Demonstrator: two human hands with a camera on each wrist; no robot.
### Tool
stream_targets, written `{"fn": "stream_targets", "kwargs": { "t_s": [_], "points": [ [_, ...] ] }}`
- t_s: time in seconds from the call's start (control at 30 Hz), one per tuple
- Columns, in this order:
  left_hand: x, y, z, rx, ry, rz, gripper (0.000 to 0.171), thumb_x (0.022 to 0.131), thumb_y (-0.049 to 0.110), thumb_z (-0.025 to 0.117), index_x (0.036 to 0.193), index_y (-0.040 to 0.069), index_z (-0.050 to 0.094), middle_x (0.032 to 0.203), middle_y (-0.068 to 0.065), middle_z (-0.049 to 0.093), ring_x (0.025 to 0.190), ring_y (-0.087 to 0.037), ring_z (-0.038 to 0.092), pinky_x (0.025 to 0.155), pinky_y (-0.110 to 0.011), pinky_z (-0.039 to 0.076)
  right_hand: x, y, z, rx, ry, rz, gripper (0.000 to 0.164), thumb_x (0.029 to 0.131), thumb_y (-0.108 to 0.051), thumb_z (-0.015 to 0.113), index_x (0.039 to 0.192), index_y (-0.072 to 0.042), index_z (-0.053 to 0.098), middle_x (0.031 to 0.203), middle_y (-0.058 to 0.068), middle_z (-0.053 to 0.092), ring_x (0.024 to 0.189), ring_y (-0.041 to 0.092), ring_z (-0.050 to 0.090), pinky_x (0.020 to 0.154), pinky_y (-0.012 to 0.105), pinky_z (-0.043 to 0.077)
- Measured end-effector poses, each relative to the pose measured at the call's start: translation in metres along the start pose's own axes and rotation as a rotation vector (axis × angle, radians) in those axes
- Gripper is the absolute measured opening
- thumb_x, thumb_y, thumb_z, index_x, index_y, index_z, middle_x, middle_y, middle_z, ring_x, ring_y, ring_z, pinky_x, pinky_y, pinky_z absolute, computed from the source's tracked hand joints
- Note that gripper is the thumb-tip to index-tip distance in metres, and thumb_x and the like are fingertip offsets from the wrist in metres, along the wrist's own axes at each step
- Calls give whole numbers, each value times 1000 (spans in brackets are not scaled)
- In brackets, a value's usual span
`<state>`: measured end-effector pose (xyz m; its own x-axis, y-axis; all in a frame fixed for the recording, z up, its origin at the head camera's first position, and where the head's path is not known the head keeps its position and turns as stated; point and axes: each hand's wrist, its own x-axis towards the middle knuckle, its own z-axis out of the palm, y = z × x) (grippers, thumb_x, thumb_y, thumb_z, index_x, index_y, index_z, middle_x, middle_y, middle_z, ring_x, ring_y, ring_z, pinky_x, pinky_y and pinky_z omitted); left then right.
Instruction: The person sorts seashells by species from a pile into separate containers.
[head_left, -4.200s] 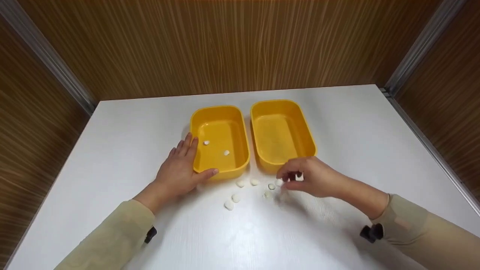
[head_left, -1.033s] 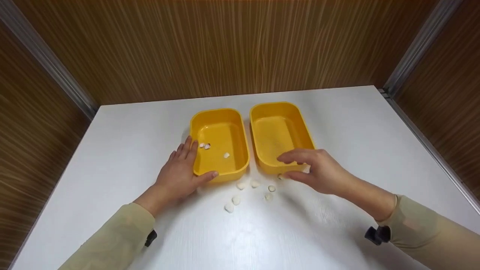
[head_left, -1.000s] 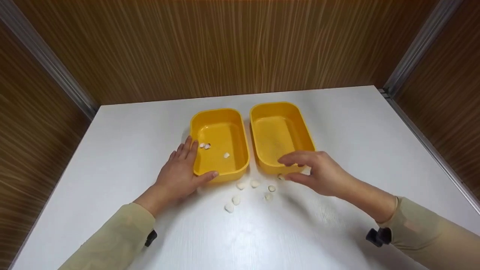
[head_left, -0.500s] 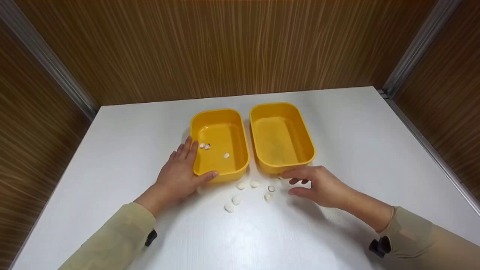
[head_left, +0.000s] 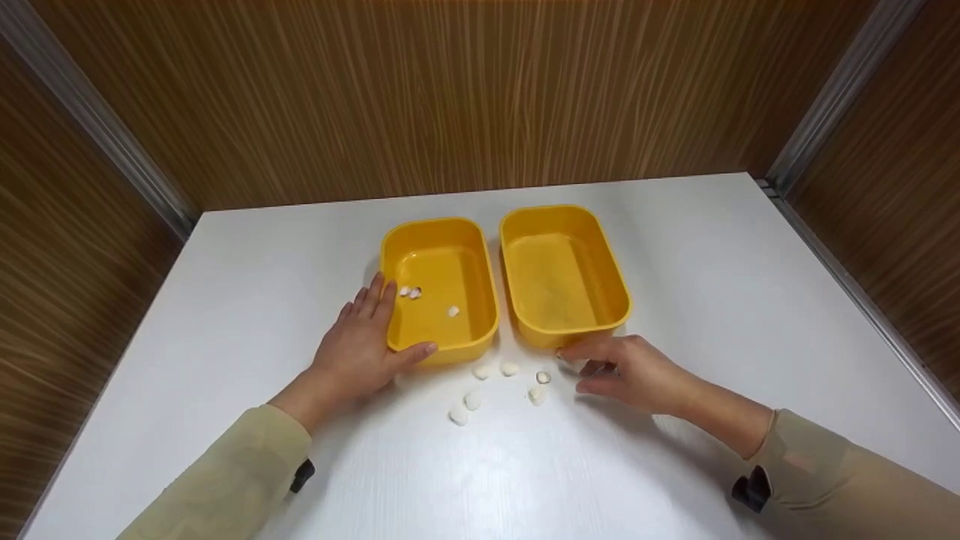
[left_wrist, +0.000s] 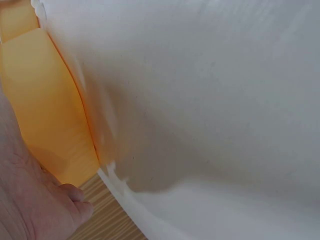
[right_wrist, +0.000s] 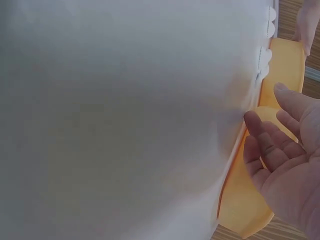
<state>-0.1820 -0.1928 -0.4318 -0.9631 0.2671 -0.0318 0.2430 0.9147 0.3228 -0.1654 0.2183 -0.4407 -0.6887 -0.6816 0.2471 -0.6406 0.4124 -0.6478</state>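
My left hand (head_left: 356,345) rests along the near left corner of the left yellow container (head_left: 491,319), fingers straight on its side and thumb over the front rim. Inside that container lie several small white pebble-like pieces (head_left: 453,310). In front of the right yellow container (head_left: 566,330), my right hand (head_left: 630,375) is low over the table with its index fingertip at a small white piece (head_left: 559,354), which the finger partly hides. In the right wrist view the thumb (right_wrist: 287,97) stands apart from the loosely bent fingers (right_wrist: 270,150).
More white pieces lie scattered on the white table (head_left: 480,480) before the containers, among them a dark-edged one (head_left: 544,377) and a pair (head_left: 465,407) nearer the body. Wood-grain panels (head_left: 465,97) enclose the table at the back and sides.
One more white piece is in the left container than about four seconds ago. My right hand has come down from over the right container's front rim to the table. The left hand stays put.
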Motion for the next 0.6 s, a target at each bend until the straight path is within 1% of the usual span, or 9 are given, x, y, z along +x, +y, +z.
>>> {"fn": "stream_targets", "kwargs": {
  "t_s": [0.1, 0.2, 0.47, 0.6],
  "points": [
    [0, 0, 0, 0, -2, -2, 127, 87, 94, 39, 170, 5, 6, 178, -14, -3, 162, -42, 11, 130, -55, 10, 0, 1, 1, -20, -4, 5, 39, 88, 2, 85, 125, 1, 74, 114, 10, 77, 87, 21, 72, 79, 35, 63],
    [0, 0, -1, 0, -6, -5, 126, 88, 94, 40, 170, 5, 6, 178, -14, -4, 162, -42, 10, 130, -55, 9, 1, 3, 2, -40, -9, -1, 39, 88, 1, 85, 126, 1, 74, 110, 8, 77, 88, 23, 70, 80, 34, 62],
    [-1, 0, -1, -9, 0, -3, 124, 89, 92, 43, 170, 4, 8, 178, -15, -2, 161, -43, 12, 130, -55, 10, 2, 3, 4, -79, -36, 11, 42, 89, -6, 86, 129, -1, 74, 105, 5, 74, 90, 24, 64, 80, 35, 58],
    [-1, 0, -1, -10, 5, 4, 124, 89, 92, 42, 170, 3, 9, 178, -16, 0, 161, -43, 14, 130, -55, 11, 2, 4, 4, -84, -45, 21, 42, 90, -7, 86, 129, -1, 74, 107, 4, 74, 91, 25, 63, 82, 36, 58]
  ]
}}
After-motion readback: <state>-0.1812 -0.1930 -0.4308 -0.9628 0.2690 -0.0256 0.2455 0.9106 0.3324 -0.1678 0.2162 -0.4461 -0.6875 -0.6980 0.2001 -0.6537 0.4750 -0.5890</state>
